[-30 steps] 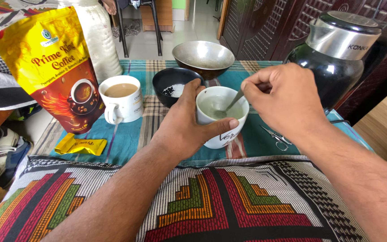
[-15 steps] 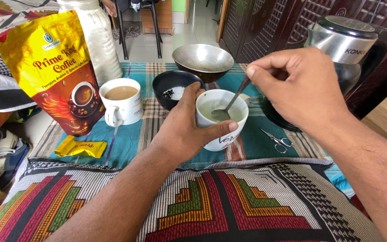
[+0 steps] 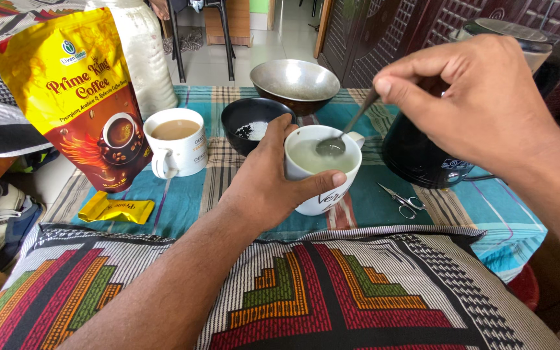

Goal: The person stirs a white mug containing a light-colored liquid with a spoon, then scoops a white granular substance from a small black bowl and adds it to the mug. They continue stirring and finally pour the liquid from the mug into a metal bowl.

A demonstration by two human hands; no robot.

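On the cloth (image 3: 183,201): two mugs; left hand (image 3: 273,178) grips one (image 3: 322,168), right hand (image 3: 481,97) pinches spoon (image 3: 341,136).

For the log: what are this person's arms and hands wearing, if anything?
Nothing shows on either. The left hand and the right hand are bare: no gloves, rings, watch or bracelets in view. Both forearms are uncovered down to the frame edge, with no sleeve, cuff or marking visible.

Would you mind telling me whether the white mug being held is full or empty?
Partly full: the mug holds pale liquid below its rim, with the spoon bowl at its surface.
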